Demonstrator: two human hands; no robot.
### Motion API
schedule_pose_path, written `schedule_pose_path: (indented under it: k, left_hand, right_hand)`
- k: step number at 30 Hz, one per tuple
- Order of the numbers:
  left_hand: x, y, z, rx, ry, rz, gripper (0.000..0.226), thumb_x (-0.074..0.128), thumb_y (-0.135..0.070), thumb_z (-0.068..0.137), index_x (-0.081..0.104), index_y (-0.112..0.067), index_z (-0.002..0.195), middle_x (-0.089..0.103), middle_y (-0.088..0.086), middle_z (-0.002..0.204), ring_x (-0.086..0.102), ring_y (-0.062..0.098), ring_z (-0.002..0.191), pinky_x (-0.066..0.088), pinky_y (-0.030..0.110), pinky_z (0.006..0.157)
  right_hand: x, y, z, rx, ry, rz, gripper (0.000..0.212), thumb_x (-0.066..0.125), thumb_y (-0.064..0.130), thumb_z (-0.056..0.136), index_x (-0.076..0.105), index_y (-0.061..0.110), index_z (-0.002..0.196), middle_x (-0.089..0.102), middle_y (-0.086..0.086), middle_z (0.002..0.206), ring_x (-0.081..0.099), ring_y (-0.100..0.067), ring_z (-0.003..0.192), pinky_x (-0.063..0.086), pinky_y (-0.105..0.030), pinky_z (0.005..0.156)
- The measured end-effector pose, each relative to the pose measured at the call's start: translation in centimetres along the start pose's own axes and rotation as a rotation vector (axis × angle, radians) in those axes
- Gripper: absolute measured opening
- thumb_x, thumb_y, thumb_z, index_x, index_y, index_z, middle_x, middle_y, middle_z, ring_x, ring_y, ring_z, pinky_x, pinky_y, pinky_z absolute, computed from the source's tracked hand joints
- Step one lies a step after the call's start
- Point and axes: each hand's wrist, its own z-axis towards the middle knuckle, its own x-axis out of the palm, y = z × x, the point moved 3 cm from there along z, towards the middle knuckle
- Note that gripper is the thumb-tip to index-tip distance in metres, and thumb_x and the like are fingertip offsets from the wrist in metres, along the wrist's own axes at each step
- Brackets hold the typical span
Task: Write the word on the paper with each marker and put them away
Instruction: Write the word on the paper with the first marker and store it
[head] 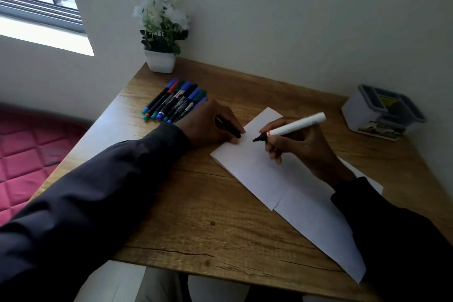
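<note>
White paper [255, 169] lies slanted across the wooden desk [196, 203]. My right hand [301, 144] grips an uncapped white marker [294, 126], its black tip hovering just over the paper's upper part. My left hand [210, 122] rests at the paper's top left corner and holds a black marker cap [231, 130] between its fingers. No writing shows on the paper. A row of several capped markers [175, 100] with blue, green and red ends lies behind my left hand.
A white pot with white flowers [160, 39] stands at the desk's far left corner by the wall. A white container with a grey lid [382, 113] sits at the far right. A red quilted surface [27, 154] lies left of the desk.
</note>
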Motion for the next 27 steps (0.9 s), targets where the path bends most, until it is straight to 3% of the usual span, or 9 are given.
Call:
schedule_pose_path:
  k: [4, 10, 13, 24, 27]
  left_hand:
    - [-0.1, -0.2, -0.2, 0.023, 0.004, 0.000, 0.021, 0.075, -0.009, 0.084, 0.070, -0.027, 0.096, 0.063, -0.017, 0.097, 0.057, -0.017, 0.092, 0.044, -0.001, 0.073]
    - [-0.2, 0.1, 0.0, 0.060, 0.011, -0.002, 0.021, 0.077, -0.012, 0.082, 0.073, -0.027, 0.096, 0.068, -0.013, 0.101, 0.064, -0.003, 0.094, 0.052, 0.009, 0.076]
    - [-0.3, 0.1, 0.0, 0.055, 0.029, -0.032, 0.021, 0.077, -0.010, 0.082, 0.072, -0.027, 0.094, 0.068, -0.012, 0.101, 0.065, -0.001, 0.095, 0.053, 0.012, 0.078]
    - [-0.8, 0.3, -0.1, 0.013, 0.083, -0.047, 0.022, 0.076, -0.009, 0.082, 0.072, -0.025, 0.097, 0.068, -0.012, 0.107, 0.058, -0.006, 0.103, 0.046, 0.002, 0.082]
    - [-0.8, 0.3, -0.1, 0.015, 0.080, -0.050, 0.023, 0.076, -0.008, 0.081, 0.072, -0.024, 0.097, 0.068, -0.012, 0.107, 0.060, -0.005, 0.102, 0.047, 0.003, 0.082]
  right_hand:
    - [3.9, 0.1, 0.0, -0.075, 0.043, -0.003, 0.017, 0.068, 0.004, 0.092, 0.069, -0.006, 0.105, 0.071, -0.021, 0.079, 0.068, -0.030, 0.062, 0.057, -0.034, 0.051]
    - [5.6, -0.7, 0.5, -0.126, 0.056, -0.047, 0.012, 0.065, -0.004, 0.095, 0.068, -0.010, 0.105, 0.071, -0.024, 0.077, 0.068, -0.041, 0.058, 0.058, -0.044, 0.050]
    - [5.8, -0.7, 0.6, -0.134, 0.073, -0.070, 0.012, 0.066, -0.003, 0.095, 0.068, -0.009, 0.104, 0.071, -0.023, 0.076, 0.069, -0.039, 0.058, 0.059, -0.042, 0.050]
    - [5.9, -0.8, 0.7, -0.158, 0.021, -0.127, 0.020, 0.070, 0.011, 0.092, 0.068, -0.007, 0.098, 0.072, -0.019, 0.072, 0.070, -0.035, 0.055, 0.059, -0.039, 0.048]
    - [5.7, -1.7, 0.6, -0.110, 0.024, -0.155, 0.006, 0.066, -0.003, 0.094, 0.067, -0.008, 0.094, 0.072, -0.014, 0.069, 0.070, -0.028, 0.053, 0.058, -0.032, 0.047]
